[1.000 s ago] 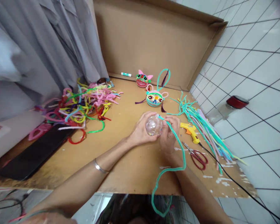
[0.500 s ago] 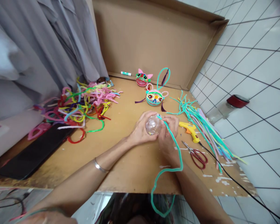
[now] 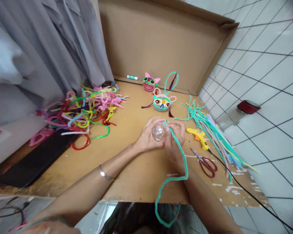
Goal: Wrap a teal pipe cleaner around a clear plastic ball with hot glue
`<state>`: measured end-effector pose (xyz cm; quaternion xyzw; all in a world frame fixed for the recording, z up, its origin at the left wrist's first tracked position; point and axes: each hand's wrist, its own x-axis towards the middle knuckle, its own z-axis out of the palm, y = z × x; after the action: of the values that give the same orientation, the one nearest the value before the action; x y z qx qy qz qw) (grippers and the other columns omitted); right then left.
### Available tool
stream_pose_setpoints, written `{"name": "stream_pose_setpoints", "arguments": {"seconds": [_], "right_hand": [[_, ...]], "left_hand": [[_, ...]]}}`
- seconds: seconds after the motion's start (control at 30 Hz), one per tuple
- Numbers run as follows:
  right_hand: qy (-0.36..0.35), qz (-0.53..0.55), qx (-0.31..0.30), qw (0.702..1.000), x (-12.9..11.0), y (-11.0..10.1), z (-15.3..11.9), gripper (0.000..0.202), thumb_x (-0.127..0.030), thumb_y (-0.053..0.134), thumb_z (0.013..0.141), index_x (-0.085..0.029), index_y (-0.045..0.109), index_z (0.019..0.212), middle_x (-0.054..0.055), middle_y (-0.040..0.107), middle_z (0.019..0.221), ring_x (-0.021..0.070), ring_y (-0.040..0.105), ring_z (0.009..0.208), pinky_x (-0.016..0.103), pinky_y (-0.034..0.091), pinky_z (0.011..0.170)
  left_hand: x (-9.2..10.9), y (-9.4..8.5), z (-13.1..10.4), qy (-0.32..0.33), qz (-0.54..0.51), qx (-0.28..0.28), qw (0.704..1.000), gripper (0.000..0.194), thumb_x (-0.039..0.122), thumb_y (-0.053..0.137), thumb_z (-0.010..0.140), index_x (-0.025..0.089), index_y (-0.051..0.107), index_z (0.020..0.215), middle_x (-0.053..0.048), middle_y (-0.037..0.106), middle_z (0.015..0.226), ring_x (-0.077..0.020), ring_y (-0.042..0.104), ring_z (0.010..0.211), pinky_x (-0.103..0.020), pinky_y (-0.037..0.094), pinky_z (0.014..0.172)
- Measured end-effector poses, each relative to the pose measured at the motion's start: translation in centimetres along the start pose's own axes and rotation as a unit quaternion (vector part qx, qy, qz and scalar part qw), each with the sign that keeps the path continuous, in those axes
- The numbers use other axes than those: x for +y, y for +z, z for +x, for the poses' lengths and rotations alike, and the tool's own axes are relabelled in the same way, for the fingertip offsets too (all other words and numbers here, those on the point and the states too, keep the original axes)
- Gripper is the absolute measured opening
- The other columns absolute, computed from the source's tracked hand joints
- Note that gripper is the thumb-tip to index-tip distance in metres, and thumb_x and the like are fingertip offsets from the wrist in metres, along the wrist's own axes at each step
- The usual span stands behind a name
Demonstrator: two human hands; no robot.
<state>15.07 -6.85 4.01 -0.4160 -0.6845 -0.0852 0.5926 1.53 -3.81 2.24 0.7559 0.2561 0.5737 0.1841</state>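
A clear plastic ball (image 3: 158, 132) is held just above the table, with my left hand (image 3: 147, 135) curled round its left side and underside. At the ball's upper right, my right hand (image 3: 176, 138) pinches a teal pipe cleaner (image 3: 184, 159) against it. One end of the pipe cleaner meets the ball near my fingertips. Its long tail hangs over my right wrist and loops below the table's front edge. My right fingertips are partly hidden behind the pipe cleaner and the ball.
Two decorated face balls, one teal-trimmed (image 3: 161, 103) and one red-mouthed (image 3: 149, 83), stand behind. A yellow glue gun (image 3: 199, 137), red-handled scissors (image 3: 207, 164) and a pipe cleaner bundle (image 3: 217, 139) lie right. Tangled pipe cleaners (image 3: 85, 110) and a black flat object (image 3: 36, 159) lie left.
My right hand has shifted slightly left toward the ball, and the hanging pipe cleaner has swung a little left with it. My left hand keeps its hold on the ball.
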Motion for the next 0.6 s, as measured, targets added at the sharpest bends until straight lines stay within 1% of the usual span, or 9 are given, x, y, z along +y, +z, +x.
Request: {"name": "stream_pose_setpoints", "arguments": {"seconds": [0.1, 0.2, 0.5, 0.6], "right_hand": [[-0.001, 0.011, 0.003, 1.0, 0.0, 0.08, 0.05, 0.015, -0.016, 0.047, 0.096, -0.023, 0.061, 0.099, 0.005, 0.06, 0.095, 0.0192, 0.061, 0.089, 0.036, 0.054, 0.081], [0.004, 0.016, 0.002, 1.0, -0.11, 0.05, 0.1, 0.014, -0.015, 0.048, 0.095, -0.023, 0.061, 0.097, 0.005, 0.06, 0.094, 0.0189, 0.06, 0.089, 0.034, 0.053, 0.08], [0.014, 0.011, -0.004, 1.0, -0.3, -0.15, 0.14, 0.012, -0.018, 0.05, 0.096, -0.022, 0.061, 0.096, 0.004, 0.058, 0.093, 0.0184, 0.06, 0.089, 0.034, 0.052, 0.08], [0.021, 0.012, -0.005, 1.0, -0.36, -0.16, 0.15, 0.012, -0.019, 0.05, 0.096, -0.022, 0.062, 0.095, 0.004, 0.058, 0.093, 0.0184, 0.06, 0.088, 0.034, 0.052, 0.079]], "left_hand": [[0.06, 0.09, 0.03, 0.004, -0.009, 0.006, 1.0, 0.069, 0.025, 0.076, 0.069, 0.027, 0.051, 0.133, -0.01, 0.061, 0.127, -0.0291, 0.06, 0.122, -0.05, 0.053, 0.107], [-0.03, 0.15, -0.05, -0.006, -0.011, 0.004, 1.0, 0.071, 0.025, 0.077, 0.067, 0.027, 0.051, 0.133, -0.011, 0.061, 0.128, -0.0295, 0.06, 0.122, -0.051, 0.054, 0.106], [-0.41, 0.17, -0.24, -0.03, -0.015, -0.002, 0.999, 0.074, 0.027, 0.078, 0.064, 0.029, 0.05, 0.133, -0.01, 0.06, 0.128, -0.0294, 0.062, 0.12, -0.05, 0.054, 0.106], [-0.38, 0.15, -0.25, -0.03, -0.017, -0.004, 0.999, 0.073, 0.027, 0.078, 0.065, 0.03, 0.05, 0.132, -0.01, 0.06, 0.128, -0.0297, 0.062, 0.12, -0.051, 0.054, 0.106]]}}
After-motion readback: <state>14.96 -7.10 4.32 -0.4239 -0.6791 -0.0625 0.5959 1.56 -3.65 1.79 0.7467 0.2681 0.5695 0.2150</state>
